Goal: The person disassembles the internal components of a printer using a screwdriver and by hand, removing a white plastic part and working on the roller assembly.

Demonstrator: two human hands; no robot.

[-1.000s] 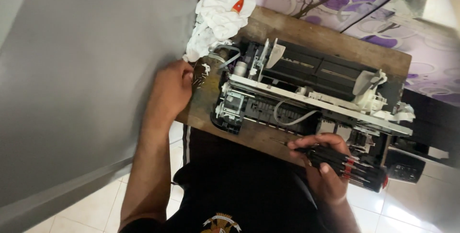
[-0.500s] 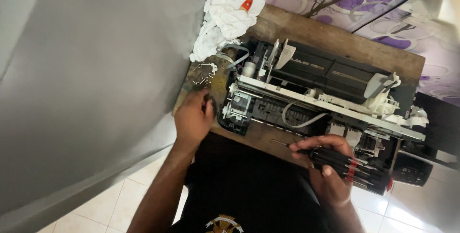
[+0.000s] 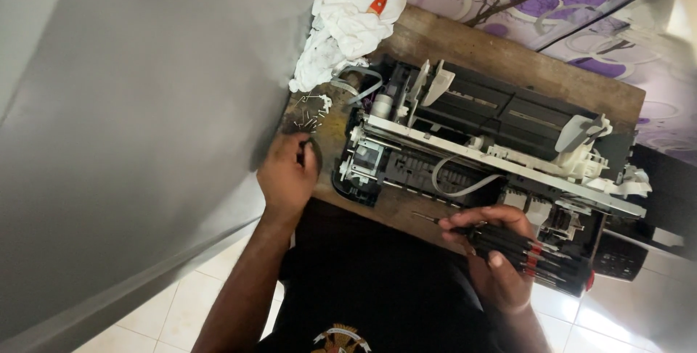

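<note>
A printer (image 3: 494, 128) with its covers off lies on a small wooden table (image 3: 465, 44), showing white frame parts, a black tray and a loose cable. My left hand (image 3: 287, 175) rests at the table's left front corner, its fingertips pinched on a small dark part, just below a scatter of small screws (image 3: 308, 110). My right hand (image 3: 497, 262) is at the printer's front right and grips a bundle of black screwdrivers (image 3: 541, 255) with red bands. One thin tip sticks out to the left over the table edge.
A crumpled white cloth (image 3: 341, 23) with an orange item on it lies at the table's back left corner. A grey wall panel (image 3: 145, 106) stands close on the left. A black keypad device (image 3: 617, 255) sits to the right. White floor tiles (image 3: 218, 288) lie below.
My left hand has drawn back from the screw pile toward the table's front corner, with its fingers pinched. My right hand has stayed in place with the screwdrivers.
</note>
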